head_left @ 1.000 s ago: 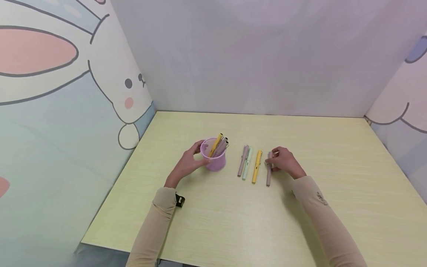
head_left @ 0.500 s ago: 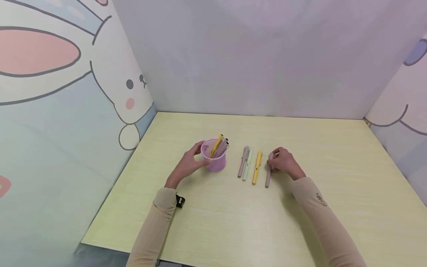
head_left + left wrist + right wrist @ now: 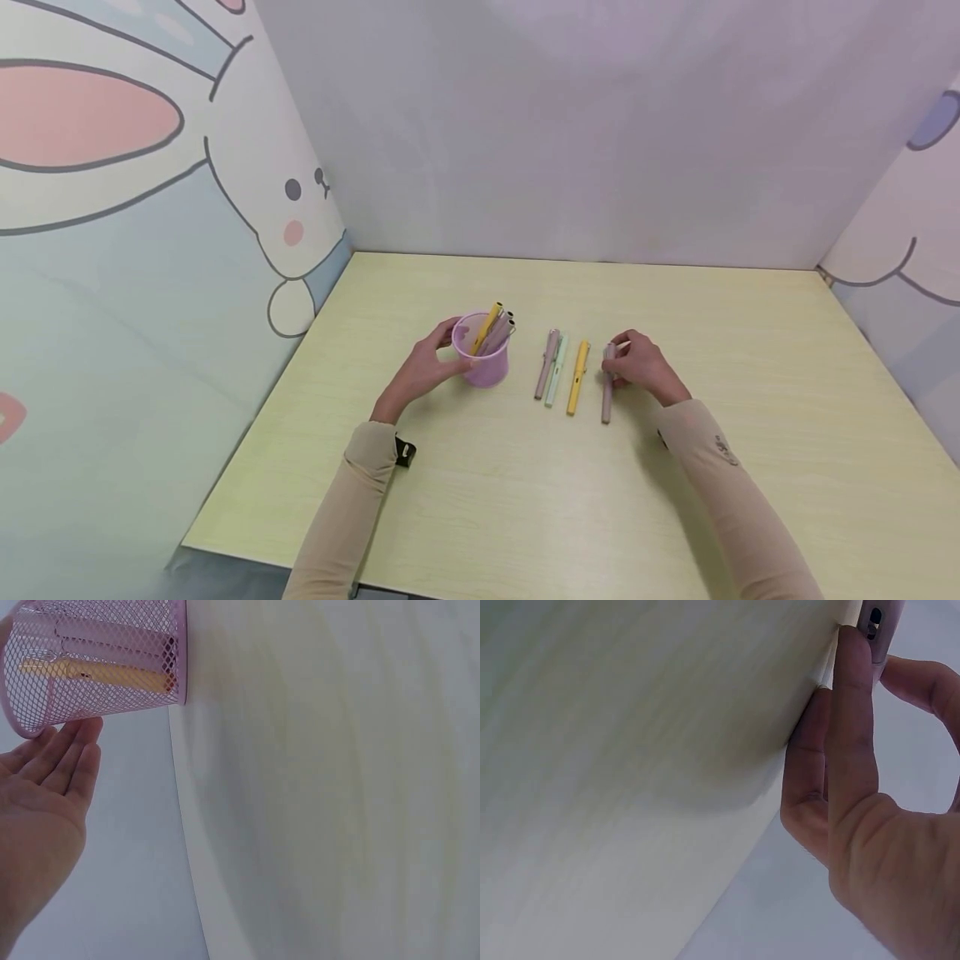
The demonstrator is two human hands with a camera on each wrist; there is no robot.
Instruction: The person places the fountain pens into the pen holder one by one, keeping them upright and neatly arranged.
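**Pinched pen could roll or the mesh cup could tip**

The right hand (image 3: 637, 367) pinches the upper end of a slim mauve plastic pen (image 3: 606, 396), thumb and fingertips (image 3: 853, 690) curled round it while its lower end seems to rest on the pale yellow wooden table (image 3: 675, 500). With so short a grip near one end, the pen could pivot or slip from the fingers, and it might roll against the yellow pen (image 3: 577, 377) lying just beside the hand's thumb side. Farther that way lie a mint-green pen (image 3: 557, 382) and another mauve pen (image 3: 546, 375), touching side by side.

The left hand (image 3: 423, 367) has its fingers fairly straight along the outer wall of the round pink wire-mesh pen cup (image 3: 481, 360), touching rather than clutching it. That light contact gives little hold: a nudge could tilt the cup, and the pens standing in it (image 3: 492, 329) lean toward the side away from the hand, which I judge adds to the risk.

Both forearms, in beige sleeves, stretch forward, wrists low over the table
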